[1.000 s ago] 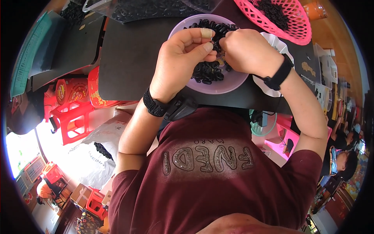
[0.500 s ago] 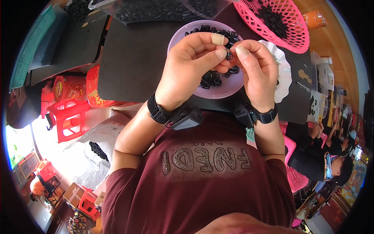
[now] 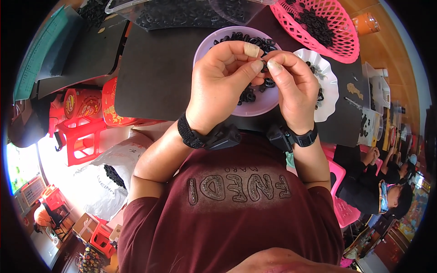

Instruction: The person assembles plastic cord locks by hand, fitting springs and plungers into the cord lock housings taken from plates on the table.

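Observation:
My left hand (image 3: 218,82) and my right hand (image 3: 296,88) meet above a light purple bowl (image 3: 257,109). Thumbs and fingertips of both pinch a small black ring-shaped piece (image 3: 264,68), which they mostly cover. A tan bandage wraps one finger of the left hand. Many similar black pieces (image 3: 248,95) lie in the bowl beneath. Close to my right hand sits a white wavy-edged plate (image 3: 330,86) with a few black bits on it.
Behind the bowl stands a clear bin (image 3: 182,18) of black pieces; a pink lattice basket (image 3: 350,43) holds more at the back right. The black table (image 3: 150,73) extends left. Red stools (image 3: 82,141) stand at left, and people (image 3: 368,182) sit at right.
Both hands have shifted slightly left, and the black piece is now more covered by the fingertips. More of the white plate shows beside my right hand.

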`<state>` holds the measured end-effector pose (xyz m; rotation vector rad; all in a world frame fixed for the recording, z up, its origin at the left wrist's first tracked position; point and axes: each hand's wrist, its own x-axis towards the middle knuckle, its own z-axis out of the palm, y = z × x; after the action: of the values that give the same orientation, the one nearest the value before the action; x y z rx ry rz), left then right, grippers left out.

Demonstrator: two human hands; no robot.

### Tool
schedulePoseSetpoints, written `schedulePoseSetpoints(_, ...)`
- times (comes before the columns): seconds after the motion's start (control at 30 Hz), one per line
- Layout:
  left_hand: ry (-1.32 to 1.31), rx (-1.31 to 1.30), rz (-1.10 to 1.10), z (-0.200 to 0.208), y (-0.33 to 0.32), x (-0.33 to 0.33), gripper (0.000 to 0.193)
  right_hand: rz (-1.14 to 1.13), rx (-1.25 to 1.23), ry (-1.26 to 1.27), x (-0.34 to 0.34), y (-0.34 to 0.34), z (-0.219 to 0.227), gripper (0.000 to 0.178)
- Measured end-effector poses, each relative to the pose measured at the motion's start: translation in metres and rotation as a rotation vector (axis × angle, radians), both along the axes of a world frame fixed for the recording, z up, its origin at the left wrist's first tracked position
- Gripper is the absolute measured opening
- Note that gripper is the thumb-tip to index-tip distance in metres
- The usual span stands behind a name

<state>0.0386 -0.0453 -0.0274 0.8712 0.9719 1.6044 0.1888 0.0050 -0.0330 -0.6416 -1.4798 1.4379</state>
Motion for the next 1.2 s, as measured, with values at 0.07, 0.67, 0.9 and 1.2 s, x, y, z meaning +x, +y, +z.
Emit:
schedulePoseSetpoints(0.07,-0.001,0.014,0.03,-0.001,0.001,0.003,0.016,-0.02,-0.04,0.064,-0.004,-0.003,-0.002,0.012)
schedulePoseSetpoints(0.67,0.04,-0.004,0.006,-0.002,0.0,-0.004,0.013,-0.038,-0.162,0.174,-0.003,-0.011,-0.004,0.017)
schedulePoseSetpoints(0.9,0.096,0.029,0.015,-0.002,0.002,-0.005,0.016,-0.071,-0.148,0.04,-0.003,-0.006,-0.006,0.016)
schedulePoseSetpoints(1.2,0.095,-0.068,-0.174,-0.001,0.015,-0.023,0.023,0.013,0.181,-0.248,0.003,0.016,0.003,0.015)
